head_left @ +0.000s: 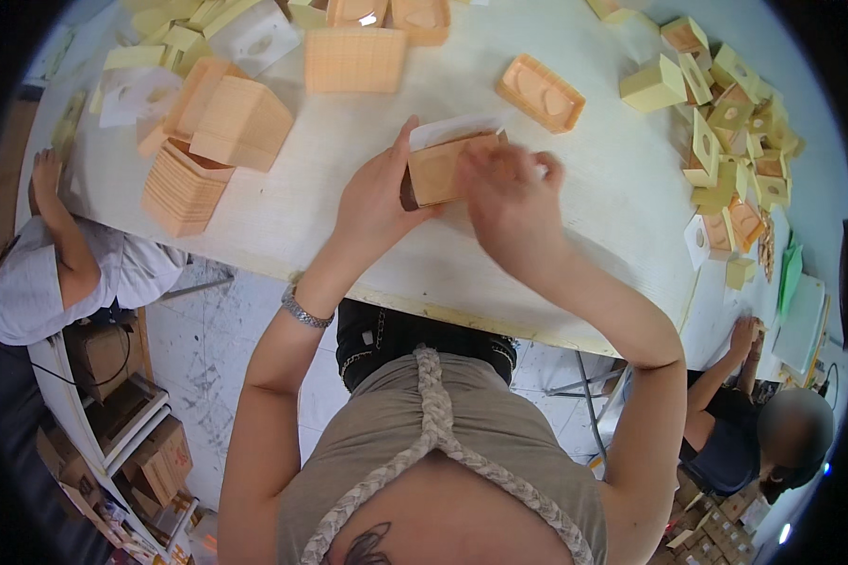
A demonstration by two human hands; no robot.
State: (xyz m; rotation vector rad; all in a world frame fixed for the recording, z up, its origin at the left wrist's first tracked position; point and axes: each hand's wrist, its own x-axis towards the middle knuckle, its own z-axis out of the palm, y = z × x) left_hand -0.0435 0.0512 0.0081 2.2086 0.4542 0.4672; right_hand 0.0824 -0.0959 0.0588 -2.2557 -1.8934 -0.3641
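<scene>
the left hand [375, 193] clamps its fingers on a small, tan, rectangular cardboard box [432, 175] over the near white counter [627, 217]; whether the blurred right hand [518, 207] grips is unclear; hard pressing could crease it.

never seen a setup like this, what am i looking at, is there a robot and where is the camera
No robot here: these are a person's own bare hands. The single picture comes from a wide fisheye camera on their head, looking down, so straight edges bend near the rim.

The left hand holds a small tan box with a white flap. The right hand, blurred, is at the box's right end; its exact grip is unclear.

On the pale table lie stacked orange-tan trays at left, and a heap of yellow boxes at right.
</scene>
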